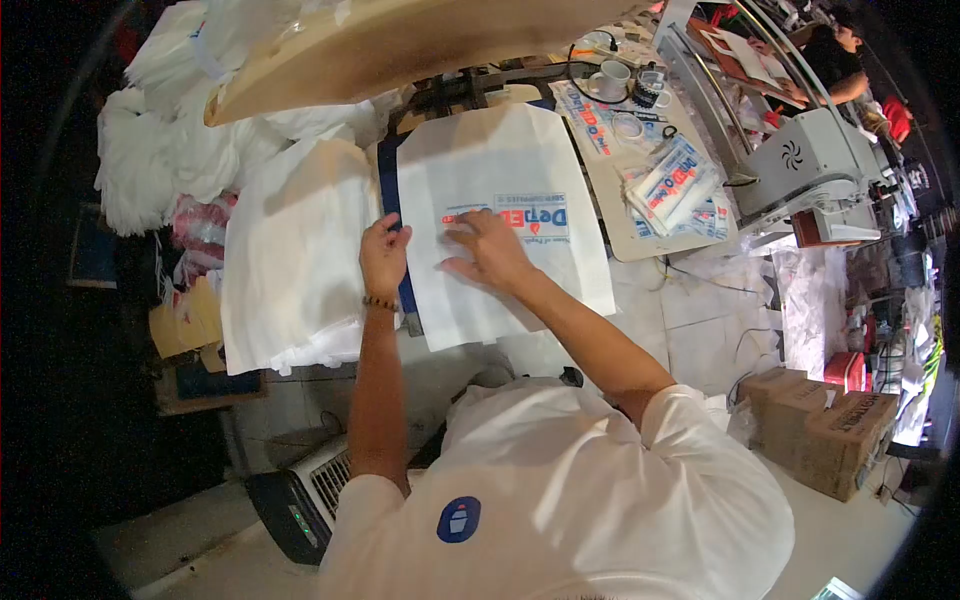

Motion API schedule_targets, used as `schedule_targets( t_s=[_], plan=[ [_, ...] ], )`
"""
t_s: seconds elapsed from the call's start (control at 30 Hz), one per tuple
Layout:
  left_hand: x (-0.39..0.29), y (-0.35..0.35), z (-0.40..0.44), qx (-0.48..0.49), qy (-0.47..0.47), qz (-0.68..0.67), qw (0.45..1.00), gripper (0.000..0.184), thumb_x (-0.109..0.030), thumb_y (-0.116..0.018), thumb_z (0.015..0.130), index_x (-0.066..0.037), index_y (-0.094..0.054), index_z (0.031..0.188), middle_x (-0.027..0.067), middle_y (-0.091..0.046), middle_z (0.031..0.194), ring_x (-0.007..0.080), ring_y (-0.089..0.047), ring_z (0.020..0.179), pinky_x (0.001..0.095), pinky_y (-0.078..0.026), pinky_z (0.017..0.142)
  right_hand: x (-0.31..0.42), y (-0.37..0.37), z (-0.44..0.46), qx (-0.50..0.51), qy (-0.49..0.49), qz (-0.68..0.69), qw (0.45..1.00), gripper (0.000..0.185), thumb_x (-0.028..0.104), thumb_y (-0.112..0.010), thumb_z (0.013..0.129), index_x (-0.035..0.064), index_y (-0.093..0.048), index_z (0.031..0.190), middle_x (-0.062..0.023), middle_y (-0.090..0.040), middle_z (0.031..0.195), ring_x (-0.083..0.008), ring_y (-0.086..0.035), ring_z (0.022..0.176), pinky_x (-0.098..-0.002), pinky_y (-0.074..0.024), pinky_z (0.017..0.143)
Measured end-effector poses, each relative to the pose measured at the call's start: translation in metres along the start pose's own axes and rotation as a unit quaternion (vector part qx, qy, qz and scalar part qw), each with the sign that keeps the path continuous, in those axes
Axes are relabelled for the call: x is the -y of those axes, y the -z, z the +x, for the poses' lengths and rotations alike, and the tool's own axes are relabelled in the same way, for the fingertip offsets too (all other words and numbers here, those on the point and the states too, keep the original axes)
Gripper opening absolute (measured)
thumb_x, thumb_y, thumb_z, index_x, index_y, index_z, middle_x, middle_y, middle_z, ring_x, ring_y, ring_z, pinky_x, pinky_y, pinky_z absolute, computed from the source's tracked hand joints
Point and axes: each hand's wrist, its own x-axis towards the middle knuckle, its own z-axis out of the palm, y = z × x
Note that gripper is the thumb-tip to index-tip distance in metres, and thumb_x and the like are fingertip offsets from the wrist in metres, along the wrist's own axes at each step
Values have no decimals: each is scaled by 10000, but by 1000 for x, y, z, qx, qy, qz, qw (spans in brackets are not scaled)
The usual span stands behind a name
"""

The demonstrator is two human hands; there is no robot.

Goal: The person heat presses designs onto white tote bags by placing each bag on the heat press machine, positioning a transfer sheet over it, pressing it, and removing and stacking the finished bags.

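A white fabric piece (455, 300) lies over a dark blue pad (391, 170). On it rests a clear printed film (555, 222) with mirrored blue and red "DepED" lettering. My right hand (490, 250) is over the film's lettering, palm down with its fingers spread, hiding part of the print. At the left edge of the white piece, above the blue strip, is my left hand (383, 255). Its fingers are apart and nothing shows in them. Left of that hand is a stack of white fabric pieces (295, 250).
A large beige board (400, 60) hangs over the far side. Printed films (675, 185), a mug (610, 80) and a tape roll (628, 126) lie on the right-hand board. Beyond stands a grey machine (800, 160), with another person (840, 65) behind it. Cardboard boxes (820, 430) stand at right.
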Motion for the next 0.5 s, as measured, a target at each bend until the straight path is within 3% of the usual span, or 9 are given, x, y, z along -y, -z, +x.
schedule_targets(
  t_s=[0.03, 0.1, 0.17, 0.23, 0.3, 0.33, 0.37, 0.4, 0.5],
  plan=[
    [-8, 8, -2, 1, 1, 2, 1000, 328, -153, -692, 879, 29, -623, 1142, 114, -681, 980, 136, -632, 830, 261, -508, 762, -3, 3, -7, 0, -2, 2, 1000, 386, 298, -702, 796, 83, -676, 1116, -167, -588, 1220, -387, -527, 1134, -533, -396, 986],
    [-50, 26, -7, 189, -35, -138, 972, 315, -143, -693, 876, 27, -630, 1134, 131, -682, 985, 147, -646, 852, 264, -510, 763, -6, 15, -18, -55, -137, -179, 973, 451, 344, -659, 832, 108, -627, 1215, -179, -511, 1326, -435, -448, 1227, -599, -338, 1016],
    [-152, 48, -10, 246, -122, -107, 955, 264, -102, -701, 857, 24, -656, 1085, 118, -687, 969, 145, -645, 867, 269, -504, 772, -24, 12, -30, -35, -129, -188, 973, 470, 354, -639, 845, 121, -602, 1252, -180, -476, 1363, -448, -404, 1267, -627, -304, 1027],
    [-246, 79, -2, 268, -325, -2, 907, 229, -46, -684, 845, 3, -665, 1068, 86, -689, 1015, 159, -638, 944, 282, -488, 872, -36, 7, -31, -21, -121, -199, 972, 490, 364, -620, 859, 133, -576, 1289, -181, -441, 1400, -461, -359, 1306, -655, -270, 1038],
    [-318, 97, 14, 202, -455, 28, 867, 194, -61, -672, 839, -8, -679, 1026, 96, -695, 985, 199, -654, 941, 333, -505, 864, -43, 8, -28, -1, -87, -162, 983, 483, 372, -589, 877, 140, -565, 1300, -173, -427, 1424, -457, -339, 1330, -644, -259, 1057],
    [-337, 98, 23, 92, -413, -66, 904, 199, -58, -653, 847, 6, -671, 1035, 90, -697, 942, 216, -662, 922, 344, -511, 853, -46, 8, -27, -4, -91, -165, 982, 483, 372, -589, 877, 140, -565, 1300, -173, -427, 1424, -457, -339, 1330, -644, -259, 1057],
    [-375, 114, 46, -74, -459, 125, 876, 133, -102, -652, 852, -10, -677, 946, 109, -696, 887, 241, -675, 915, 353, -517, 848, -47, 8, -26, -8, -81, -166, 983, 477, 365, -590, 875, 141, -570, 1296, -171, -433, 1427, -456, -352, 1322, -628, -264, 1060],
    [-397, 121, 66, -151, -488, 164, 844, 132, -110, -657, 849, -13, -675, 937, 108, -693, 879, 239, -671, 905, 352, -514, 839, -47, 8, -25, -12, -71, -166, 983, 471, 358, -591, 873, 142, -576, 1291, -168, -439, 1429, -454, -364, 1313, -613, -269, 1062],
    [-446, 125, 143, -193, -506, 269, 796, 132, -133, -671, 839, -22, -669, 910, 103, -683, 855, 233, -661, 874, 350, -507, 811, -48, 7, -24, -7, -72, -164, 984, 468, 357, -584, 875, 138, -580, 1290, -156, -444, 1433, -446, -357, 1325, -617, -266, 1070]
  ],
)
